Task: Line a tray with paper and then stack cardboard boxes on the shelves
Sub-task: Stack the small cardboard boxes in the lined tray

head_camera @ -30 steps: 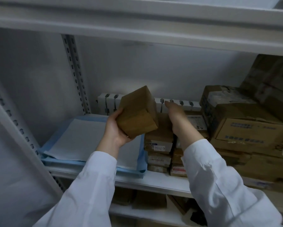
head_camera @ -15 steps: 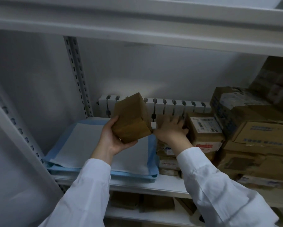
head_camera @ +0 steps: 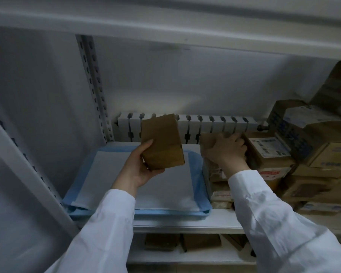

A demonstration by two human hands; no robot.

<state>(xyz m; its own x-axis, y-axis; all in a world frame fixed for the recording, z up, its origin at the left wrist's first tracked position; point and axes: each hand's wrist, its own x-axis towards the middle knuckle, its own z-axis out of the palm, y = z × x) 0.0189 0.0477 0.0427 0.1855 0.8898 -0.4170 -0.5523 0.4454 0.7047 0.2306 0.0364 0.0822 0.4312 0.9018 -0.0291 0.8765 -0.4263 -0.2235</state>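
Your left hand [head_camera: 140, 168] grips a plain brown cardboard box [head_camera: 162, 143] from below, holding it tilted above the blue tray [head_camera: 200, 168], whose white paper liner [head_camera: 165, 190] lies flat. At the tray's 3 o'clock, your right hand [head_camera: 224, 152] curls its fingers over the top box [head_camera: 205, 139] of a stack of small boxes [head_camera: 221, 196] on the shelf [head_camera: 215, 221].

Head-worn camera looks forward and slightly down — close into the shelf [head_camera: 185, 219], its right side perhaps blurred.
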